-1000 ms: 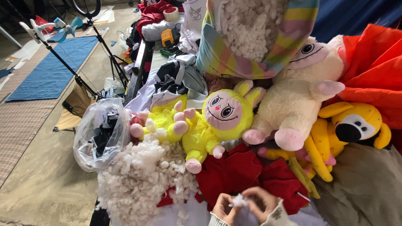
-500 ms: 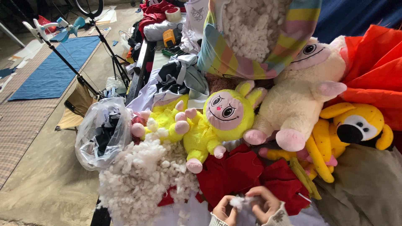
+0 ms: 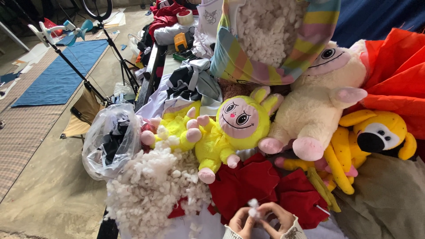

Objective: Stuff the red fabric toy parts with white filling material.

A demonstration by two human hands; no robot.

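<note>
At the bottom edge my left hand (image 3: 240, 221) and my right hand (image 3: 275, 217) are pressed together, both pinching a small tuft of white stuffing (image 3: 253, 208). Just above them lies crumpled red fabric (image 3: 248, 183). A loose heap of white stuffing (image 3: 152, 188) sits to the left of my hands. A yellow plush doll with a pink face (image 3: 232, 130) lies beyond the red fabric, and a second yellow plush (image 3: 177, 126) lies beside it.
A cream plush with pink feet (image 3: 316, 110) and a yellow dog plush (image 3: 372, 137) lie at right, orange-red cloth (image 3: 398, 79) behind. A striped bag of stuffing (image 3: 270, 35) stands at top. A clear plastic bag (image 3: 110, 141), a tripod (image 3: 79, 75) and a blue mat (image 3: 62, 73) are left.
My hands have stayed together at the bottom edge, working the tuft of stuffing. The view has shifted only slightly; the toys have not moved.
</note>
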